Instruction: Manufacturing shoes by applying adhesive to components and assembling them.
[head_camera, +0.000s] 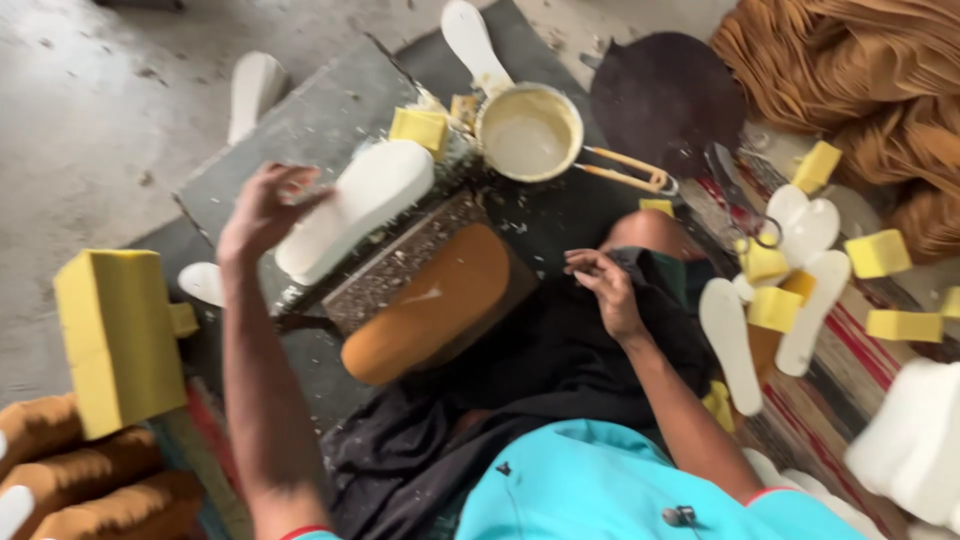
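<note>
A: Your left hand (262, 208) is raised at the near end of the white sole blank (352, 208), fingers spread and curled, tips touching or just short of its edge; motion blur keeps you from telling which.

B: And how does the blank lie?

A: It rests on the grey slab (300, 120), long axis running from your fingers (300, 180) up and away toward the glue pan (528, 132). The blank lies directly beyond your fingertips. A yellow foam block (419, 128) sits just beyond its far end.

B: And your right hand (606, 290)?

A: It is well apart from the blank, on the other side of the tan sole (430, 305), fingers loosely bent on the black cloth (560, 350) over your lap, pinching nothing visible. Your left hand is much the nearer.

B: Anything else beside the blank?

A: The tan sole lies just below it, roughly parallel. A large yellow block (120, 335) stands well to its left.
</note>
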